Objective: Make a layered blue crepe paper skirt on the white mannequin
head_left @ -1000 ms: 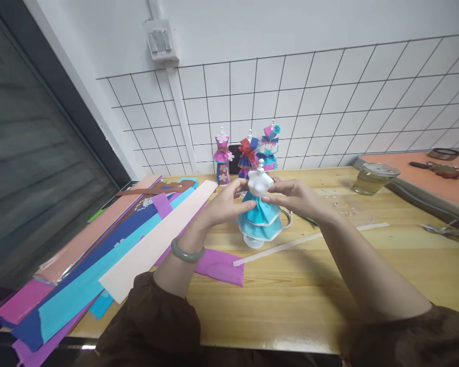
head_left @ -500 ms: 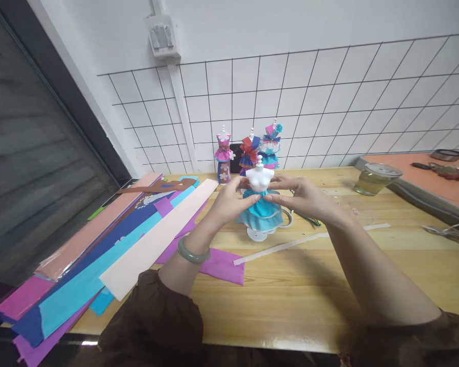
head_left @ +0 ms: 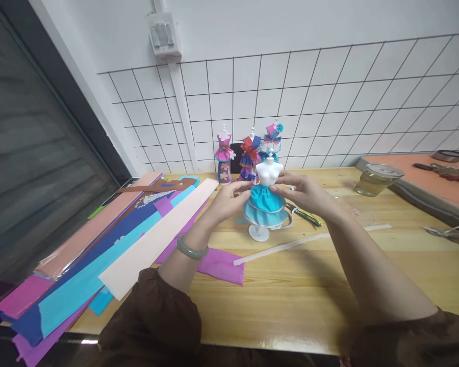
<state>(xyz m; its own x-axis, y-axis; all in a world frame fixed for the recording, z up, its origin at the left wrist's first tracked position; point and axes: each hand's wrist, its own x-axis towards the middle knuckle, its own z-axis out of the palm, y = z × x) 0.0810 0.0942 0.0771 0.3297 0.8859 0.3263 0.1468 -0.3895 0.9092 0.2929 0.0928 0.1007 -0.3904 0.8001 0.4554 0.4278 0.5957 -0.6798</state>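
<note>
A small white dress-form mannequin [head_left: 269, 172] stands in front of me, tilted to the right over its round base [head_left: 259, 233]. It wears a turquoise tiered paper skirt [head_left: 265, 206] with pale edging, gathered at the waist. My right hand [head_left: 304, 192] grips the form at the waist, thumb in front and fingers behind. My left hand [head_left: 231, 200] is at the skirt's left side, thumb and fingers apart; whether the tips touch the paper I cannot tell. Behind the skirt's right side is a looped white strip [head_left: 289, 220], partly hidden.
Several dressed mannequins [head_left: 224, 158] stand by the wall. Coloured crepe paper sheets [head_left: 160, 229] cover the left side, with a purple piece [head_left: 224, 265] near the middle. A pale strip [head_left: 283, 247] lies across the table, scissors [head_left: 308, 216] behind it. A lidded cup [head_left: 375, 181] stands right.
The mannequin has shifted right and tilted that way. My left thumb has come off the front of the waist toward the skirt's left side, and my right thumb has moved right with the form.
</note>
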